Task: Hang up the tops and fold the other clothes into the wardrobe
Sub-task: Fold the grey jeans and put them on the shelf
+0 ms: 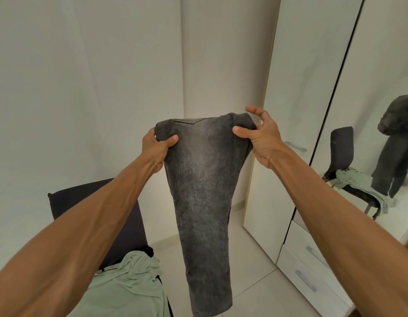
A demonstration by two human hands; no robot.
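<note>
Charcoal jeans (203, 179) hang from both grips, the left hand (156, 145) curled round their top corner at 9 o'clock, the right hand (262, 138) pinching the 3 o'clock corner with forefinger lifted, both arms outstretched, wardrobe (290, 88) at 3 o'clock, green top (129, 282) at 7 o'clock.

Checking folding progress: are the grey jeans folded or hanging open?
Not folded: the jeans hang full length, gripped at the top by the left hand and right hand.
</note>
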